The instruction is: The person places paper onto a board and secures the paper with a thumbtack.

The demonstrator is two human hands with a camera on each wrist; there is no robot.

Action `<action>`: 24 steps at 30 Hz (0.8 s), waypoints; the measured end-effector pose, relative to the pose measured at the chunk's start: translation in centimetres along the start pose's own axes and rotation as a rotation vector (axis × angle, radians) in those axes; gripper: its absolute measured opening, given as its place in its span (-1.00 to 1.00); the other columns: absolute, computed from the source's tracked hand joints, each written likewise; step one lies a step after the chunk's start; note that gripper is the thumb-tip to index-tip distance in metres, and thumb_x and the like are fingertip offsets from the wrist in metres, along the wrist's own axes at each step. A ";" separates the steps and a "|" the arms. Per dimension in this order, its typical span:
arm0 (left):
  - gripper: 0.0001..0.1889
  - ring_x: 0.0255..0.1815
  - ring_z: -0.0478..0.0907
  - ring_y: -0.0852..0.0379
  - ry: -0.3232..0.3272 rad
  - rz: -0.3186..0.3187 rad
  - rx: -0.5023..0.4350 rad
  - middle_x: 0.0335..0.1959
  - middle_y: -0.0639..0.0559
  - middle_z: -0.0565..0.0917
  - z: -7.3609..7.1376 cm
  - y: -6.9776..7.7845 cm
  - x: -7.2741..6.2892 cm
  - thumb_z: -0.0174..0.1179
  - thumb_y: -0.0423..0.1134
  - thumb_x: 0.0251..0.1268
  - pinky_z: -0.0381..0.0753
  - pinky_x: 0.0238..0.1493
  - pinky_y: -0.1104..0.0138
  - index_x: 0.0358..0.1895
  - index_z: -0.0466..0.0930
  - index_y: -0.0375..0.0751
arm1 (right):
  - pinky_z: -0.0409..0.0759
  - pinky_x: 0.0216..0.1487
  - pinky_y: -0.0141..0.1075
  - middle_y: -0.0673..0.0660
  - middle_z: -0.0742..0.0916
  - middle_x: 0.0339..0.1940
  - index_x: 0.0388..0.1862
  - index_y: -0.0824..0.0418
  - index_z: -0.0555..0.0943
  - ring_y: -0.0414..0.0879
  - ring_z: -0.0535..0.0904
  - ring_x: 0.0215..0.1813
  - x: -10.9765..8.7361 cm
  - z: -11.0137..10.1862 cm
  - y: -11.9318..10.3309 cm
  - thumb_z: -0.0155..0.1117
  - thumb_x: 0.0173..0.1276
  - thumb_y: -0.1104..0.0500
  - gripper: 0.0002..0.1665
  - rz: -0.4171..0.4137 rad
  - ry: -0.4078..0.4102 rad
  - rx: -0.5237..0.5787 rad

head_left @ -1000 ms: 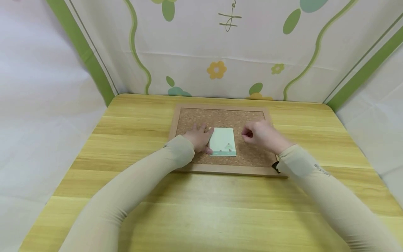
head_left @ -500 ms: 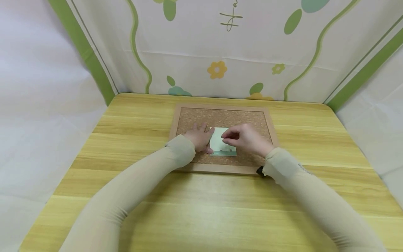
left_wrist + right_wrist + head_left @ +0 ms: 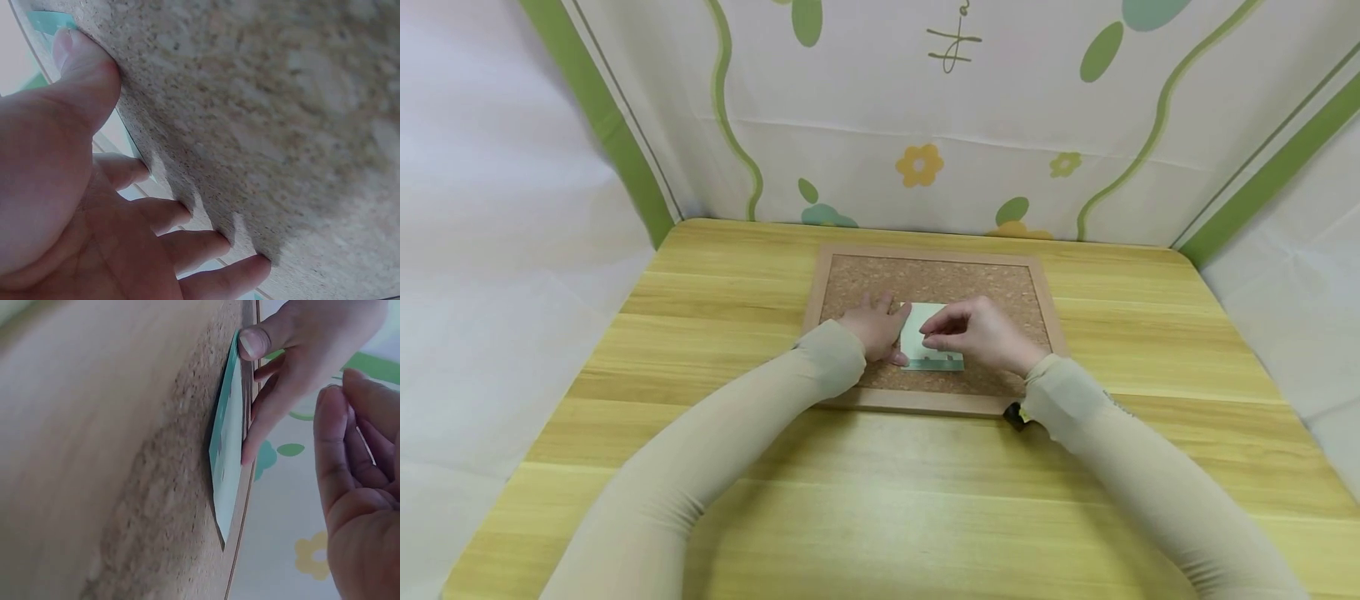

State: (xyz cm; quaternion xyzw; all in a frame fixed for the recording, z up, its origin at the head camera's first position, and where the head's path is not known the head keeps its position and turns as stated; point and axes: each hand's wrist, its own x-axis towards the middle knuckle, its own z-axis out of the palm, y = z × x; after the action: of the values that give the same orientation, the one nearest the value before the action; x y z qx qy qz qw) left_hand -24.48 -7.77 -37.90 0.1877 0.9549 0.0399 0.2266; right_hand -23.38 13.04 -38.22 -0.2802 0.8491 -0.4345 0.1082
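Note:
A framed cork board lies flat, with a pale green note sheet on it, banded in teal along its near edge. My left hand presses on the board and the sheet's left side, fingers spread and thumb at the teal corner. Over the right half of the sheet is my right hand, its fingers curled. In the right wrist view, the right hand's thumb and index fingertips meet, apart from the sheet; whether something tiny is between them is hidden.
The cork board rests on a yellow wood-grain table. Behind the table hangs a white curtain printed with flowers and vines. A small black object shows beneath the right cuff, by the board's near edge.
My right hand has moved left, from beside the note sheet to above it, slowing in the last half second. The left hand has stayed in place.

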 end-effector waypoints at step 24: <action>0.03 0.57 -0.30 -0.35 -0.001 0.000 -0.005 0.62 -0.19 -0.23 0.0 0.1 -0.2 0.20 0.26 0.22 0.08 0.40 -0.19 0.63 -0.18 0.04 | 0.68 -0.20 0.01 0.28 0.79 -0.23 -0.09 0.43 0.68 0.14 0.75 -0.18 -0.1 0.9 0.7 0.43 0.26 0.33 -0.74 0.076 -0.046 0.415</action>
State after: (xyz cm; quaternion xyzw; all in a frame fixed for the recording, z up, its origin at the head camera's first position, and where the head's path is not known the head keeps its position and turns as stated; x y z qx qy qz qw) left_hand -24.33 -7.77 -37.78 0.1873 0.9546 0.0424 0.2278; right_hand -23.14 12.78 -39.30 -0.2296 0.7488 -0.5889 0.1992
